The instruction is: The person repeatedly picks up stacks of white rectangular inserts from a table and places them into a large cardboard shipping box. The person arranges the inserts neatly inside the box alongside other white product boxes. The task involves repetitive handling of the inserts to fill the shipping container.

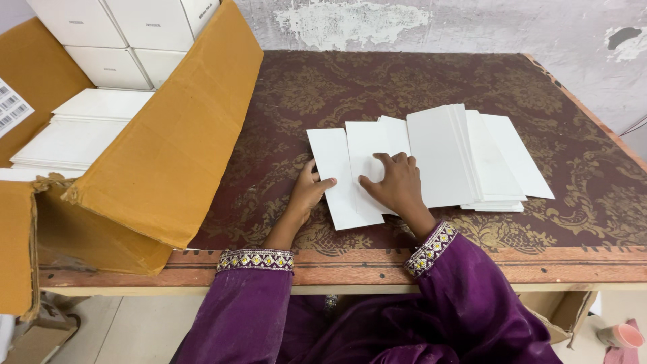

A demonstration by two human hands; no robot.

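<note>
near the table edge, two purple sleeves. left hand flat with thumb touching the edge of the leftmost white card sheet; right hand spread, pressing on the overlapped sheets. just right, a fanned stack of white sheets. at left, one open brown carton holding flat white sheets and five white boxes in view; a white barcode label on its flap.

A large open cardboard carton stood at nine o'clock, its flap leaning onto the patterned maroon tabletop. Small white boxes were stacked at eleven o'clock. A pink cup sat at five o'clock.
</note>
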